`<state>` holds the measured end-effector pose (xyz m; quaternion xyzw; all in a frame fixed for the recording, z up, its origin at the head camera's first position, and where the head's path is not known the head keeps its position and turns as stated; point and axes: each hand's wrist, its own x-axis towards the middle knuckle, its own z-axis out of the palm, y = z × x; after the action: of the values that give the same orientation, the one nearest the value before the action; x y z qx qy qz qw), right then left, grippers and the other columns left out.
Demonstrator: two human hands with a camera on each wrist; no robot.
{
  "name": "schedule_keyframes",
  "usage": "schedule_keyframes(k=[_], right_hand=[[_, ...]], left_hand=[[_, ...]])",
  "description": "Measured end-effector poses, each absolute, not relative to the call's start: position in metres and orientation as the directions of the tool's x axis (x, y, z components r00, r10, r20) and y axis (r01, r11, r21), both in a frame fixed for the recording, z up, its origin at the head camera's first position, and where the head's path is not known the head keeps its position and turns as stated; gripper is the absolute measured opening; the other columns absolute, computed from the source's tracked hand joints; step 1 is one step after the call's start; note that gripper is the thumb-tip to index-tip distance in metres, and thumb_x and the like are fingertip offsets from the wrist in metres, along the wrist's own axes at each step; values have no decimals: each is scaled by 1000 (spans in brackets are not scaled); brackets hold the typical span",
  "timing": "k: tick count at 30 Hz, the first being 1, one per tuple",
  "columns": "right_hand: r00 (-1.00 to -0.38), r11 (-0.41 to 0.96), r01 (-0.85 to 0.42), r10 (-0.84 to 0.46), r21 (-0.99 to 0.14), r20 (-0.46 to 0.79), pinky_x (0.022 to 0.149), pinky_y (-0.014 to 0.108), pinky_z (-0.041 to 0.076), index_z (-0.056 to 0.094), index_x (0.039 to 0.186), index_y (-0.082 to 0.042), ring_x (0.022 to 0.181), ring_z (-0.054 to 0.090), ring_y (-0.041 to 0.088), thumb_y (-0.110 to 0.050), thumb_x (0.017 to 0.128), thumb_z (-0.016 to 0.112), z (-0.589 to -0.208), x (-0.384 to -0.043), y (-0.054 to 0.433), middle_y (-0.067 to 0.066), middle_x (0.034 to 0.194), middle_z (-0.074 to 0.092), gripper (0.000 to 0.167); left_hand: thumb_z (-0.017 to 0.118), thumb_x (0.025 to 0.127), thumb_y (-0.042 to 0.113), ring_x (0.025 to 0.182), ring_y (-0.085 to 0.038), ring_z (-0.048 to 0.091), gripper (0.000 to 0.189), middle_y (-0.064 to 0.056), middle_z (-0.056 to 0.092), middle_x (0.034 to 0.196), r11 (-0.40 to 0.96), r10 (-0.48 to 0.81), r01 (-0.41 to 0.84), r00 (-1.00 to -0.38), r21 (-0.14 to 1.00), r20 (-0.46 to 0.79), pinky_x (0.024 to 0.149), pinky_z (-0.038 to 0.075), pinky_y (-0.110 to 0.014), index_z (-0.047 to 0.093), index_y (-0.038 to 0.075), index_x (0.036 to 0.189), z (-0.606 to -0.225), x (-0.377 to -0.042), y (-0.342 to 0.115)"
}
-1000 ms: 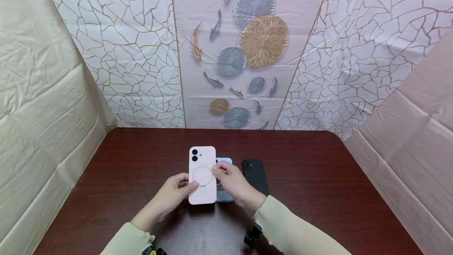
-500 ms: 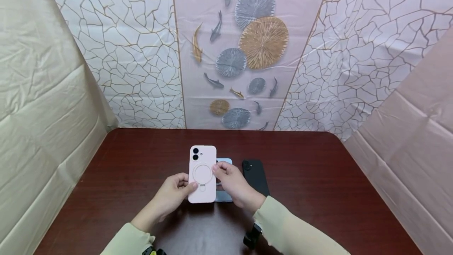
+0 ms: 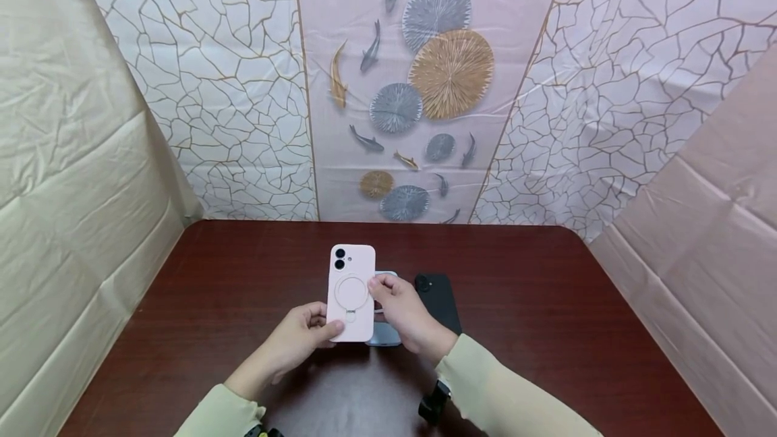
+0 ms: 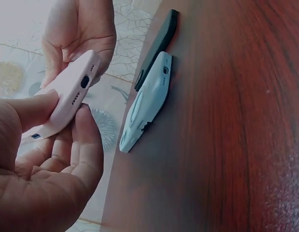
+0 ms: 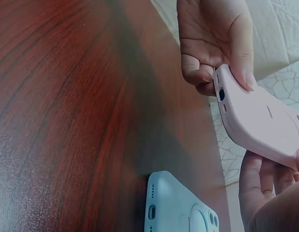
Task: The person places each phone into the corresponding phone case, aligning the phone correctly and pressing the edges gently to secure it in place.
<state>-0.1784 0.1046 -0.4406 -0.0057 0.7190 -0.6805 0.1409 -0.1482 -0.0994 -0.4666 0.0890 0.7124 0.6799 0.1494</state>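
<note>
A phone in a pale pink case (image 3: 362, 261) is held up over the table in both hands, its back with two camera lenses and a ring outline facing me. My left hand (image 3: 294, 339) grips its lower left corner, thumb on the back and fingers curled underneath. At the right long edge, my right hand (image 3: 402, 307) pinches it between thumb and fingers. In the left wrist view, the port opening and speaker holes of the pink phone (image 4: 72, 89) show at its bottom end. Partly hidden behind it and the right hand, a light blue phone (image 3: 384, 334) lies on the table.
A black phone (image 3: 441, 303) lies right of the blue one, partly behind the right wrist. The dark red wooden table (image 3: 546, 329) ends at a patterned cloth backdrop (image 3: 243, 120), with plain cloth hanging on both sides. A black strap device (image 3: 434, 402) sits on the right wrist.
The pink phone has risen slightly and shifted right, tilting a little. My left thumb now lies nearer its bottom edge, while the right hand moves slightly right with it.
</note>
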Motion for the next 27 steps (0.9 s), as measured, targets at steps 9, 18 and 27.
schedule_keyframes(k=[9, 18, 27], right_hand=[[-956, 81, 193, -210, -978, -206, 79, 39, 55, 61, 115, -4, 94, 63, 20, -30, 101, 53, -440, -178, 103, 9, 103, 66, 31], [-945, 57, 210, -245, -976, -217, 77, 38, 55, 61, 114, -3, 92, 65, 22, -30, 101, 53, -445, -180, 103, 10, 102, 66, 31], [-906, 72, 189, -372, -979, -202, 82, 40, 54, 51, 128, -3, 99, 64, 25, -24, 103, 48, -450, -179, 101, 11, 111, 64, 32]], left_hand=[[67, 91, 11, 74, -30, 64, 15, -7, 63, 80, 180, 266, -25, -961, 983, -73, 66, 54, -36, 60, -3, 96, -468, -149, -99], [62, 93, 4, 87, -21, 66, 22, -13, 67, 96, 78, 184, -57, -980, 995, -71, 73, 54, -28, 59, -5, 112, -464, -152, -98], [59, 95, 3, 84, -19, 64, 20, -12, 67, 96, 46, 70, -90, -993, 995, -93, 69, 53, -27, 61, -6, 112, -461, -153, -98]])
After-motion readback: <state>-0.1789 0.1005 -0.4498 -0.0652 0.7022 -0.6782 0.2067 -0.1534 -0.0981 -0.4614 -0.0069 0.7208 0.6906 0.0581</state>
